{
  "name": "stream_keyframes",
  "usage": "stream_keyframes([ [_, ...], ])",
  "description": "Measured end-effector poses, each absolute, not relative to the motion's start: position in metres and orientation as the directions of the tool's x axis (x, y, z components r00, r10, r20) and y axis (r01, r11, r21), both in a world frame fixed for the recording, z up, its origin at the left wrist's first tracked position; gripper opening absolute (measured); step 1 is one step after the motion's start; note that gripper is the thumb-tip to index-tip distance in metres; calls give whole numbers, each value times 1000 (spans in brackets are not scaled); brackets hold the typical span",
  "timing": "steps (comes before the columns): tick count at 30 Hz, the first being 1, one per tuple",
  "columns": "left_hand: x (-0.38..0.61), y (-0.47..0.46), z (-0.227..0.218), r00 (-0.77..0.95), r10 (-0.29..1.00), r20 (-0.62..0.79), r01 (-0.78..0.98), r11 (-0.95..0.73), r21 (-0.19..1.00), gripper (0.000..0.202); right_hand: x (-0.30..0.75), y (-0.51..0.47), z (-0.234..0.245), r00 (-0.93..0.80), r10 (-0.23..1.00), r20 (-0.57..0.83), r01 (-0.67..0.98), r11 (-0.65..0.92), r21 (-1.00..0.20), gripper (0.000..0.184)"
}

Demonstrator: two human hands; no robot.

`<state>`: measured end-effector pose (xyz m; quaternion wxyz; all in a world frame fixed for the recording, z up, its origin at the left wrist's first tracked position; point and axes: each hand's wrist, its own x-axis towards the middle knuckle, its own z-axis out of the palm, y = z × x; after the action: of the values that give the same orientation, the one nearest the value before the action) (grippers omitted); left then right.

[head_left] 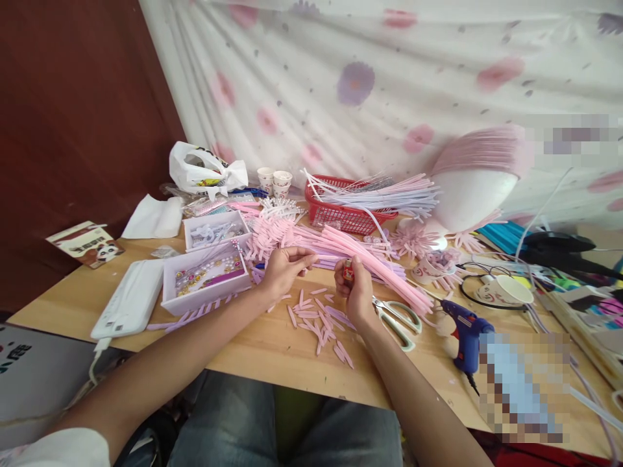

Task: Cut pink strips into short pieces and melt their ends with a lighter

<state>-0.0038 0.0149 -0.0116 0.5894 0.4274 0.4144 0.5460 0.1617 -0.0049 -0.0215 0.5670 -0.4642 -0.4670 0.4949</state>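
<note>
My left hand [287, 271] is closed in a pinch above the table. A thin pink pipe cleaner piece [328, 261] seems to run from its fingertips toward the right hand, though it blends with the bundles behind. My right hand [357, 292] is wrapped round a small red lighter [348, 271], held upright with its metal top showing. Below the hands, many short lilac-pink pipe cleaner pieces [311, 314] lie scattered. A thick bundle of long pink pipe cleaners [384, 266] stretches behind the right hand. Scissors [396, 318] with pale handles lie right beside that hand.
A blue glue gun [470, 337] and a paper cup [506, 290] stand at right. A red basket [341, 217] with pipe cleaners is behind. At left are a white box [180, 301] of beads and a white power bank [131, 298]. A white mannequin head [481, 188] stands back right.
</note>
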Motion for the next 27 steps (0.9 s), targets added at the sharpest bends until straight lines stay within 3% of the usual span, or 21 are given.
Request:
stream_keyframes([
  [4,-4,15,-14,47,998,-37,-307,50,950,42,162,-5,-21,201,942,270,37,268,-963,35],
  [9,-3,14,-13,59,998,-30,-282,46,958,43,163,-3,-21,186,912,366,140,344,-928,28],
  [27,-5,13,-19,68,968,242,14,-244,970,35,161,-2,-29,169,966,196,-55,208,-977,41],
])
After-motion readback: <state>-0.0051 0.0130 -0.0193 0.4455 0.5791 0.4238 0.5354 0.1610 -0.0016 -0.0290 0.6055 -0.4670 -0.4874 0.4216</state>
